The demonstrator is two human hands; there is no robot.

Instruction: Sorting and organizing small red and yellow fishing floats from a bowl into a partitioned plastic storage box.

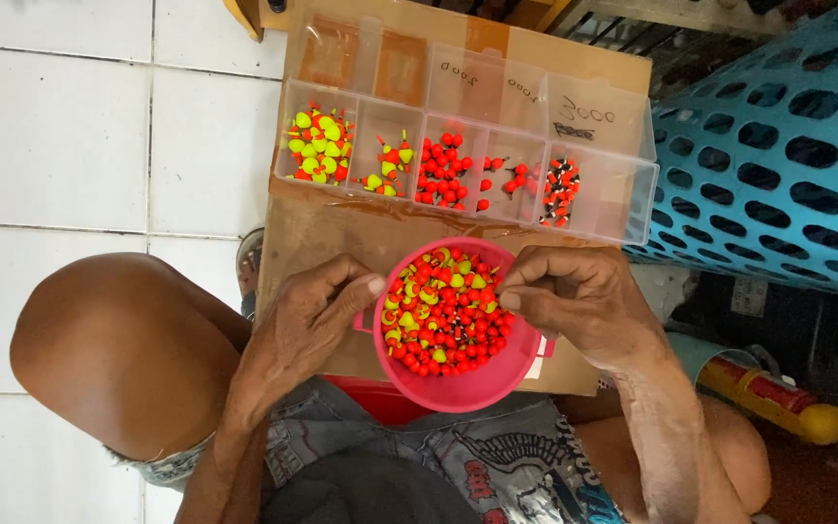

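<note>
A pink round bowl (482, 388) full of small red, orange and yellow-green fishing floats (443, 315) rests on my lap against a cardboard box. My left hand (307, 315) grips the bowl's left rim, thumb over the edge. At the right rim, my right hand (579, 296) has its fingertips pinched over the floats; what they pinch is too small to tell. Beyond the bowl a clear plastic compartment box (632, 209) lies open on the cardboard, its cells holding sorted floats: yellow-green ones (319, 146) at left, red ones (443, 170) in the middle, dark-tipped ones (560, 189) at right.
The cardboard box (312, 243) serves as a work surface. A blue perforated plastic basket (778, 146) stands at the right. A red and yellow cylinder (778, 398) lies lower right. White floor tiles (70, 136) spread to the left, and my bare knee (118, 340) juts left.
</note>
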